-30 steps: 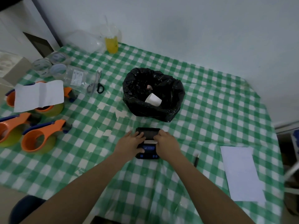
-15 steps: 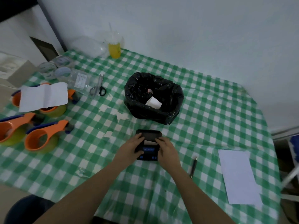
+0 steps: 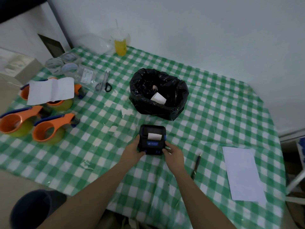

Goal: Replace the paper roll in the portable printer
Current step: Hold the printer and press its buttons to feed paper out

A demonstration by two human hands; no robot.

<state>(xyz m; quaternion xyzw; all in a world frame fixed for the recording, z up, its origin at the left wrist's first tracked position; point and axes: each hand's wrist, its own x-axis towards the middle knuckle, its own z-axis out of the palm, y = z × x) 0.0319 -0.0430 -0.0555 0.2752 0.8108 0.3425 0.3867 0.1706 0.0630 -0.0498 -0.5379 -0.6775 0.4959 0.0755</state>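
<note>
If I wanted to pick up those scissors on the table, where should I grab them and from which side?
Take the scissors by the black handle loops at their near end, coming from above and from your own side. They lie flat on the tablecloth with the blades pointing away toward the wall, partly over a clear bag, so the loops are probably the safest, freest part.

— Where are the hands?
— Both bare forearms reach forward, converging. The left hand (image 3: 132, 152) and right hand (image 3: 174, 153) face each other.
— Fingers?
— Curled inward in a clasp, thumbs on top.
</note>
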